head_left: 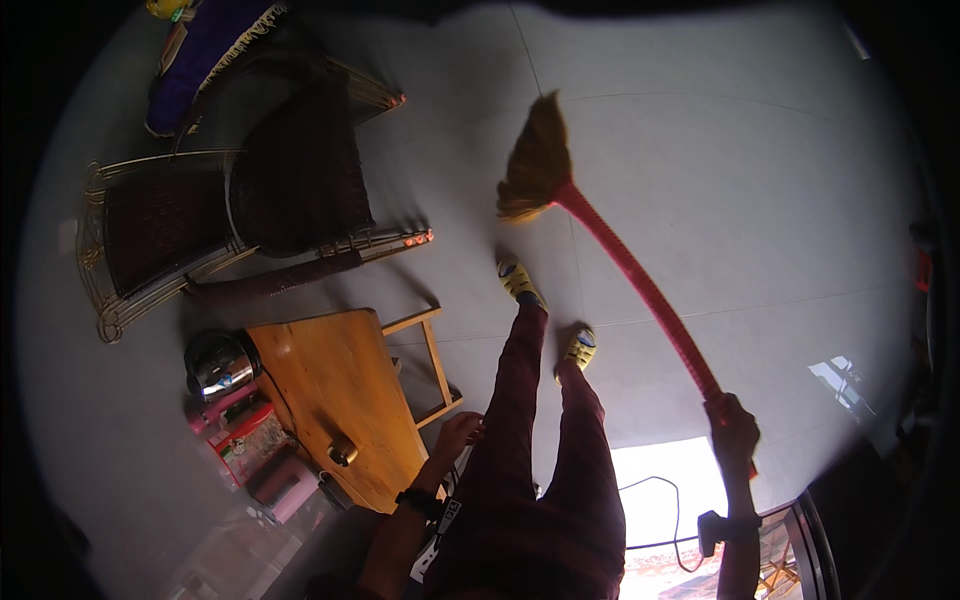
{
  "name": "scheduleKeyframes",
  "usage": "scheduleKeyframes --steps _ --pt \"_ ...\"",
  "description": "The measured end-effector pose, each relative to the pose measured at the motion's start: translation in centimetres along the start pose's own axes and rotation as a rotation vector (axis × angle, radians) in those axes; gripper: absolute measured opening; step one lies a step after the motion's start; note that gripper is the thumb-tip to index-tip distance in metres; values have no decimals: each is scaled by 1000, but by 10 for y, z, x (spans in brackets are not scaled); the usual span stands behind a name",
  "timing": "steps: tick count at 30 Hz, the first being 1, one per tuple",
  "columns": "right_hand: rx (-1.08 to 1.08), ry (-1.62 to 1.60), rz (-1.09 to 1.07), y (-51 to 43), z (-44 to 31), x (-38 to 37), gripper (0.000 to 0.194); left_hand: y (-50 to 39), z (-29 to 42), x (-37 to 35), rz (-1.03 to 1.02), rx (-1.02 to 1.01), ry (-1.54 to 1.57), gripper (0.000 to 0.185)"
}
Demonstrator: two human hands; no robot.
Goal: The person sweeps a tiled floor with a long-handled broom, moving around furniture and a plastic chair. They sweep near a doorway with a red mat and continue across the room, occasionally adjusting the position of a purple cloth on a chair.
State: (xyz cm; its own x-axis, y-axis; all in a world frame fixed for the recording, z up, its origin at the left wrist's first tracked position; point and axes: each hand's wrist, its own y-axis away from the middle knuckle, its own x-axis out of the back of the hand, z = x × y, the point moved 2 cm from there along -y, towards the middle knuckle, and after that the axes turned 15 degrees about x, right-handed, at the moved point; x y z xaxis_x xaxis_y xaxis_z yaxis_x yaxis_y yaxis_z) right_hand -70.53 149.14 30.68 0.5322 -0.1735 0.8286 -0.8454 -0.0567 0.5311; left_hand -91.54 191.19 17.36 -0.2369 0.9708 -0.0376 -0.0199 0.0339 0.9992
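In my right hand (733, 435) is the red-wrapped handle of a soft grass broom (630, 270). The handle slants up and to the left from my fist. Its fan-shaped straw head (538, 161) is over the grey floor, ahead of my feet; I cannot tell whether the bristles touch it. My left hand (461, 433) hangs beside my left thigh with its fingers loosely bent and nothing seen in it. Close to that hand is the edge of a wooden table (345, 382).
Left of the broom stands a dark chair (300, 172) with a metal frame. A wooden stool frame (435, 356) juts out from the table. On the table are an electric kettle (221, 364) and a small gold-coloured cup (343, 451). Behind me, a cable (675, 510) crosses the bright doorway.
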Motion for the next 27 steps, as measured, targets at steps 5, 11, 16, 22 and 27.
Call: scheduleKeyframes --steps 5,11,16,22,27 --pt "227 -165 -72 -99 -117 -76 29 -12 51 26 -19 10 -66 27" --pt "610 -89 -18 -244 -282 -164 33 -24 99 59 -2 59 -73 29" --pt "623 75 -110 -327 -384 -208 30 -39 129 83 25 135 -97 33" --pt "444 68 -243 -345 -313 -185 40 -40 148 102 -34 98 -75 34" --pt "247 108 -142 -270 -192 -105 31 -36 171 112 -24 70 -25 31"
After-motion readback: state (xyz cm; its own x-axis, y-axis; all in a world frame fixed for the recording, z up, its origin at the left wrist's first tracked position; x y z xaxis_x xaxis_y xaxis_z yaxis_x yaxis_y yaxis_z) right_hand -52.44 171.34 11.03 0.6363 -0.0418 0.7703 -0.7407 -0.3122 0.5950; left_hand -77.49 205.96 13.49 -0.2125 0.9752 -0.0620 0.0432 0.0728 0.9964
